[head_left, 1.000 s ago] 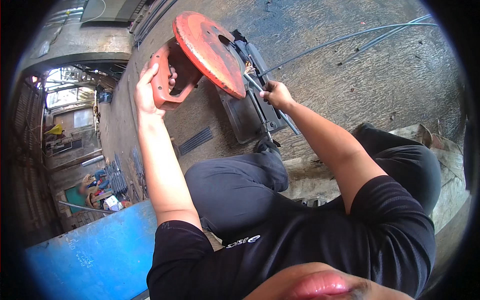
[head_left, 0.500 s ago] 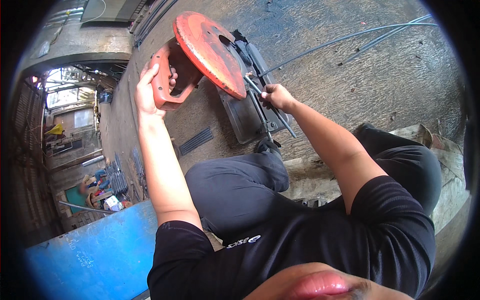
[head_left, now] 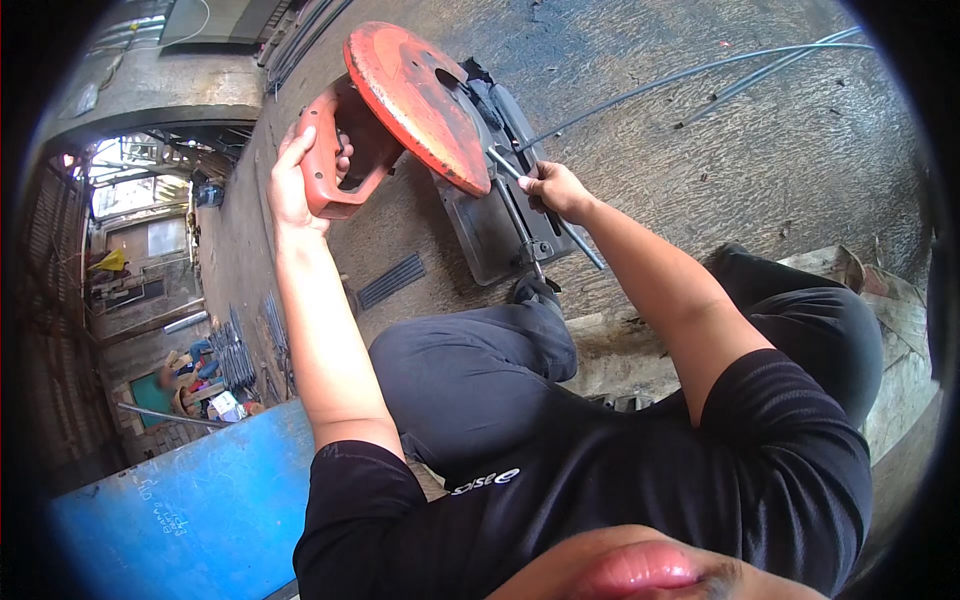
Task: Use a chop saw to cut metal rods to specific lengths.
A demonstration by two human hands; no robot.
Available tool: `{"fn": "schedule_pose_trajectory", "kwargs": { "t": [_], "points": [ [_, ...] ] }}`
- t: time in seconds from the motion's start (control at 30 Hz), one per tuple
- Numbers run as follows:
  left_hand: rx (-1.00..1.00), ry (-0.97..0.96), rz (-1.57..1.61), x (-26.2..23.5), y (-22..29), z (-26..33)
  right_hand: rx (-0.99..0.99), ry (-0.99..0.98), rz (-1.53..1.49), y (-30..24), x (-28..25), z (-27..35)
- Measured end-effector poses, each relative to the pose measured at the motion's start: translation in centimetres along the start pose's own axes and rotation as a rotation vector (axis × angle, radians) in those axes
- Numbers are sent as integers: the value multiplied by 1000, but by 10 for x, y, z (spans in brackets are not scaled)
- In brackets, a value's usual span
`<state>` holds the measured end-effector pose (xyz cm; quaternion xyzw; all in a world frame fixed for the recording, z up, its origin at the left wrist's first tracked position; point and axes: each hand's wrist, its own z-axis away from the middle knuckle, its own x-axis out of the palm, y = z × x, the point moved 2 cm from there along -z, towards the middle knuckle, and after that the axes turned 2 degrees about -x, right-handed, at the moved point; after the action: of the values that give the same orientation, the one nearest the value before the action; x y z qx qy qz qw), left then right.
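Observation:
A chop saw stands on the concrete floor ahead of me, with a round orange blade guard (head_left: 420, 100) raised above its dark base (head_left: 490, 225). My left hand (head_left: 295, 180) is wrapped around the saw's orange handle (head_left: 335, 165). My right hand (head_left: 555, 190) grips a thin grey metal rod (head_left: 545, 205) that lies across the saw's base under the guard. The blade itself is hidden behind the guard. I sit low, with my knees in dark trousers just behind the saw.
Long thin rods (head_left: 700, 70) lie on the concrete beyond the saw. A blue panel (head_left: 190, 510) stands at my lower left. A worn wooden plank (head_left: 900, 330) runs under me on the right. Bundles of metal bars (head_left: 235, 355) and another person's workplace show far left.
The picture has barely shifted. My right hand has drawn the rod slightly, and my left hand stays on the raised handle.

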<state>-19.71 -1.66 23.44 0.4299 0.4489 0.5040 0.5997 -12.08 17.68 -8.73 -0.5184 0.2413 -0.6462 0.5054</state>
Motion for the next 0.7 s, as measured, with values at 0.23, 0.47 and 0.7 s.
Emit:
{"fn": "schedule_pose_trajectory", "kwargs": {
  "t": [0.23,0.47,0.7],
  "points": [
    [7,-12,-9,2,2,2,24,-58,35,2,-1,-6],
    [15,-28,13,-4,-2,-2,-68,120,540,-26,-30,-11],
    [45,27,-83,0,2,1,-122,197,1227,-110,-41,-14]
  ]
}}
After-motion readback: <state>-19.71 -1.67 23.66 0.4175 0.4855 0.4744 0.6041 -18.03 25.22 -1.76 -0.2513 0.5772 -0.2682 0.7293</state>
